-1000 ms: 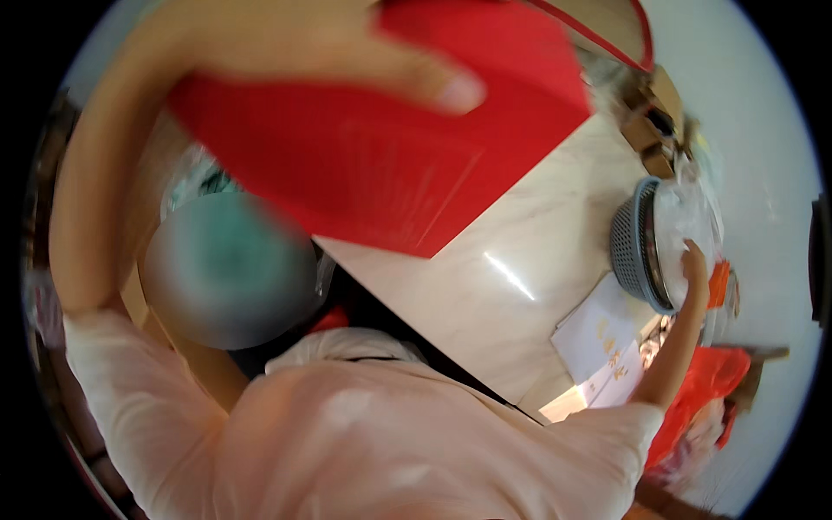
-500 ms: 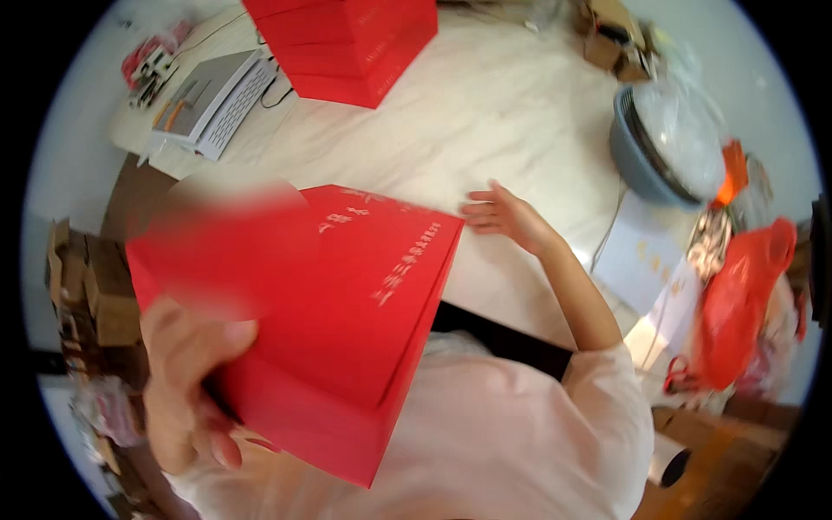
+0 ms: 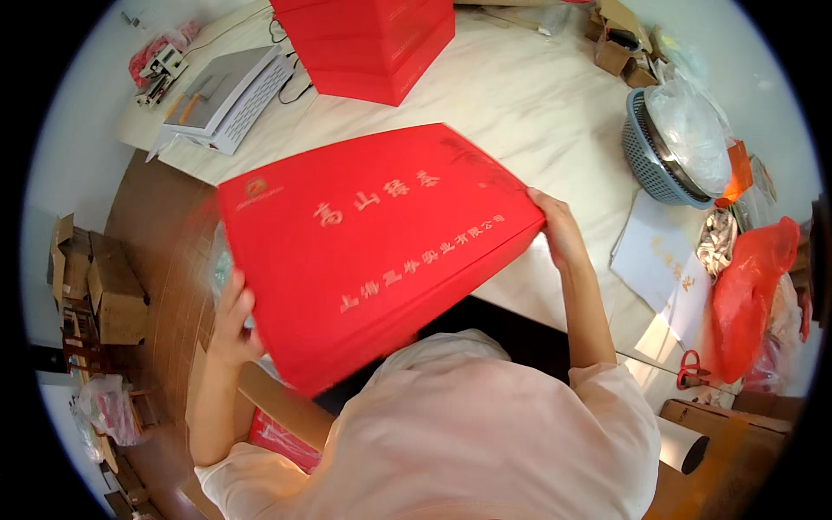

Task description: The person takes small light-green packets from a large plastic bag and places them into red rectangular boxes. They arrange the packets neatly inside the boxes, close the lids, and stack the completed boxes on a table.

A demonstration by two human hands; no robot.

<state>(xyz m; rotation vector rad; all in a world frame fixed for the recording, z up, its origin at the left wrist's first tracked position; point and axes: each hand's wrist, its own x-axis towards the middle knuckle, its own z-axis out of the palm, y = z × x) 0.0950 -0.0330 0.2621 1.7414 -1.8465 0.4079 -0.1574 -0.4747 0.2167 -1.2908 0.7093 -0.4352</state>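
Observation:
A flat red gift box (image 3: 373,251) with gold lettering is held tilted in front of me, above the near edge of the table. My left hand (image 3: 232,322) grips its left end, thumb at the near left side and the other fingers partly hidden. At the box's right corner my right hand (image 3: 555,227) is closed round the edge, fingers bent over it. Past the box, a stack of similar red boxes (image 3: 364,48) stands at the back of the table.
On the marbled table (image 3: 537,113) are a grey-white machine (image 3: 227,100) at left, a blue basket (image 3: 640,160) with a plastic bag, white sheets (image 3: 654,251), a red bag (image 3: 752,295) and red scissors (image 3: 693,371) at right. An open cardboard box (image 3: 282,403) sits below my left arm.
The red box has moved away from my body and levelled out, its lettered top now facing up. My right hand, apart from it before, has taken hold of its right corner.

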